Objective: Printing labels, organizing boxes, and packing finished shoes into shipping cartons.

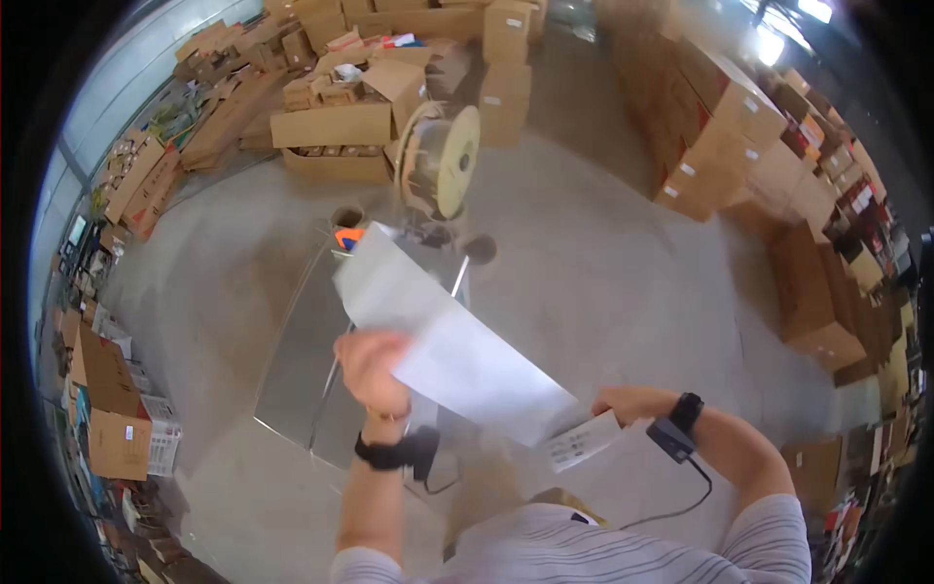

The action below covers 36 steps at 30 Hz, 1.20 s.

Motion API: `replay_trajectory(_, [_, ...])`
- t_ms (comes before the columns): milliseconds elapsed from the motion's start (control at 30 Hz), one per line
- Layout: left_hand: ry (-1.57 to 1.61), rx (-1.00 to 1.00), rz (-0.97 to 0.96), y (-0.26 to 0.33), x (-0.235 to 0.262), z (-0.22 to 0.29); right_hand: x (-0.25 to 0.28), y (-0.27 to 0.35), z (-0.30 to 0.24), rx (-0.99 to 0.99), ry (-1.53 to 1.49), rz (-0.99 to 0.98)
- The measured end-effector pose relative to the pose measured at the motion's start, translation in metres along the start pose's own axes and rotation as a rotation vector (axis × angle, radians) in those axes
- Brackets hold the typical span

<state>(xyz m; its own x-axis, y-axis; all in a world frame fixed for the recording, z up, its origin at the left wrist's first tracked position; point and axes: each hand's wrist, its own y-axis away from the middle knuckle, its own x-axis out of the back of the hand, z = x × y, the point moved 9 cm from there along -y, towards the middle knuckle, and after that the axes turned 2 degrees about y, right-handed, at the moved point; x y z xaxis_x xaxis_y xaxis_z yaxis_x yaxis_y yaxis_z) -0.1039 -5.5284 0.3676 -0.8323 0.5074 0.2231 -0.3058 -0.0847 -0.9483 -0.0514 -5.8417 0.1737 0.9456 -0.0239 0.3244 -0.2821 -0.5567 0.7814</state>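
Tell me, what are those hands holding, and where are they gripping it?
A flat grey mailing bag: the left hand grips its left edge, the right hand its lower right end, by a small white label.

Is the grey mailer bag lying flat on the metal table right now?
No, the grey mailer bag is held up above the metal table between the left hand and right hand.
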Motion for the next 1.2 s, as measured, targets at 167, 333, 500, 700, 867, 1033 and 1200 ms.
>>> replay_trajectory(167, [-0.044, 0.008, -0.605, 0.049, -0.061, 0.014, 0.231, -0.023, 0.034, -0.208, -0.113, 1.281])
replay_trajectory(333, [0.366, 0.561, -1.424, 0.131, -0.113, -0.014, 0.335, -0.052, -0.096, 0.738, -0.661, 1.566])
replay_trajectory(500, [0.958, 1.508, -0.382, 0.118, -0.093, -0.109, 0.270, -0.124, -0.247, 0.987, -0.333, 0.799])
replay_trajectory(700, [1.169, 2.084, 0.340, 0.175, -0.094, -0.175, 0.166, -0.227, -0.267, 0.787, -0.325, -0.390])
replay_trajectory(867, [0.514, 2.216, -0.065, 0.195, -0.098, -0.192, 0.170, -0.325, -0.236, 0.377, -0.322, -0.577])
replay_trajectory(1033, [1.044, 1.956, 0.925, 0.235, -0.093, -0.199, 0.213, -0.332, -0.279, -0.009, -0.678, -0.880])
replay_trajectory(1200, [0.650, 2.024, 0.915, 0.260, -0.075, -0.226, 0.185, -0.379, -0.288, 0.560, 0.137, -1.160])
